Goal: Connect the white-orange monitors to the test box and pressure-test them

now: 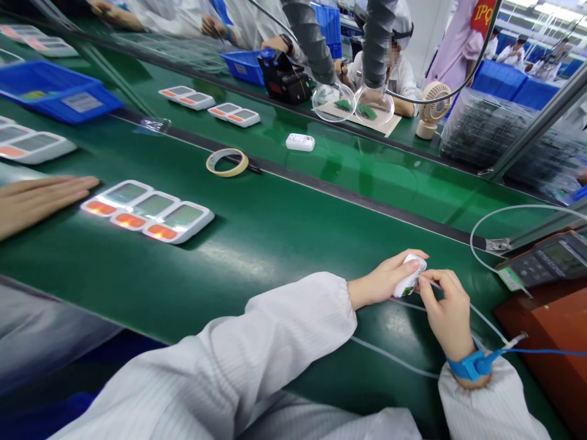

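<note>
My left hand is closed around a small white plastic device, tilted up above the green bench. My right hand wears a blue wrist strap, and its thumb and forefinger are pinched together at the device's edge. A thin white tube runs out from behind these fingers; its end is hidden. More of the tubing lies on the bench below my hands. To the right stands a dark handheld meter with a screen, resting on an orange-brown box.
Three white display units lie joined on the bench, near another person's hand. Beyond are a tape roll, a blue tray, another white device and a small fan. A metal post slants at right.
</note>
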Available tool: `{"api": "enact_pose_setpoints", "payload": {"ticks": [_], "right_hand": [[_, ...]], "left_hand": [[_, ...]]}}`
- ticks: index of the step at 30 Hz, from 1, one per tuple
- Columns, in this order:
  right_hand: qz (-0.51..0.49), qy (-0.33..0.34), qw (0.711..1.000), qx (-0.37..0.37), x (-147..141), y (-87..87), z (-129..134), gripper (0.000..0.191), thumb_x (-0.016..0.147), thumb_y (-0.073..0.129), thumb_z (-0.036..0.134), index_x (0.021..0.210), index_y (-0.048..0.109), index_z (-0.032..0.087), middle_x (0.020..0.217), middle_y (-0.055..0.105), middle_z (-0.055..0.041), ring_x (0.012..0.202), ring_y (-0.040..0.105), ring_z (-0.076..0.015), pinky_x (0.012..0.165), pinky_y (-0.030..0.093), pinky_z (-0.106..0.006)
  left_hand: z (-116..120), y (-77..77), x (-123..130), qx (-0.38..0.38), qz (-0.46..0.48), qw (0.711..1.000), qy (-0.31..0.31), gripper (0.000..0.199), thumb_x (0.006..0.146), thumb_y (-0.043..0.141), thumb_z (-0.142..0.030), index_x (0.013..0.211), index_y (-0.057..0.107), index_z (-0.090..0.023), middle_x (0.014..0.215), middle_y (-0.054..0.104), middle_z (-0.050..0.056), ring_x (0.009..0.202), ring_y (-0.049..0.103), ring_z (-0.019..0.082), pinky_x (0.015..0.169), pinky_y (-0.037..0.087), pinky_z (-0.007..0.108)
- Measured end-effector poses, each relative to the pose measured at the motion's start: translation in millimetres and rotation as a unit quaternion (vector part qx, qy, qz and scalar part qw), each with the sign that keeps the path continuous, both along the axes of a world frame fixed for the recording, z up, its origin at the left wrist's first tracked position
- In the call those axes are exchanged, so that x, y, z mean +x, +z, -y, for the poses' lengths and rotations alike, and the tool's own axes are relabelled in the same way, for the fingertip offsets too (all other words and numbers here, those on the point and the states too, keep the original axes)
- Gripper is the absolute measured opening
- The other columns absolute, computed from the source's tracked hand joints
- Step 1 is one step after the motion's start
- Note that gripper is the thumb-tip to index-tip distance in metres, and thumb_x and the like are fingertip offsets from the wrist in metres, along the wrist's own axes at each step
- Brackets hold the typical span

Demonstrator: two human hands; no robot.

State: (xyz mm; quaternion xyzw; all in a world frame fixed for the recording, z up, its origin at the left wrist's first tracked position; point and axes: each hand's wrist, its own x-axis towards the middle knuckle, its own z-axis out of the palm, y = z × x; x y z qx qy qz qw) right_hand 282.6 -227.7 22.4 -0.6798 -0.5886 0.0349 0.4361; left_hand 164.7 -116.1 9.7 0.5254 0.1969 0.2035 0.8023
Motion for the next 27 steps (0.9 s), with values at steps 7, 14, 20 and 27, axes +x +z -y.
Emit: {"api": "enact_pose_setpoints", "payload": {"ticks": [7,14,20,27], "right_hand": [[0.009,-0.019,1.0,0.01,-3.6,0.2,1.2,0.018,0.098,0.053,0.028,0.084,0.061,0.021,0.08,0.065,-0.0035,0.078,0.058,-0.0209,0.073,0.045,-0.034],[-0.011,0.011,1.0,0.014,-3.3,-1.3,1.3,0.015,0.097,0.054,0.025,0.085,0.061,0.02,0.081,0.064,-0.0022,0.079,0.057,-0.0194,0.073,0.044,-0.032],[-0.017,0.019,1.0,0.003,-3.1,-1.4,1.1,0.014,0.097,0.054,0.025,0.085,0.06,0.021,0.082,0.063,-0.0026,0.079,0.057,-0.0206,0.073,0.044,-0.033],[-0.012,0.018,1.0,0.006,-3.2,-1.6,0.9,0.014,0.097,0.054,0.026,0.085,0.06,0.02,0.082,0.064,-0.0032,0.079,0.057,-0.021,0.073,0.044,-0.033]], "left_hand": [[-0.1,2.0,-1.4,0.009,-0.005,1.0,-0.006,0.064,0.078,0.065,-0.065,0.119,0.058,-0.017,0.094,0.059,0.005,0.071,0.053,0.013,0.063,0.042,0.025],[-0.1,-0.6,-0.8,0.038,-0.021,0.999,-0.004,0.063,0.081,0.06,-0.066,0.121,0.058,-0.017,0.092,0.059,0.004,0.068,0.05,0.012,0.062,0.039,0.025],[-0.8,-0.2,-1.6,0.059,-0.032,0.998,-0.01,0.061,0.084,0.055,-0.065,0.123,0.056,-0.017,0.092,0.058,0.003,0.069,0.05,0.012,0.062,0.038,0.025],[0.7,0.7,-2.2,0.092,-0.046,0.995,-0.008,0.061,0.086,0.052,-0.064,0.125,0.055,-0.016,0.094,0.059,0.004,0.072,0.049,0.014,0.066,0.039,0.027]]}}
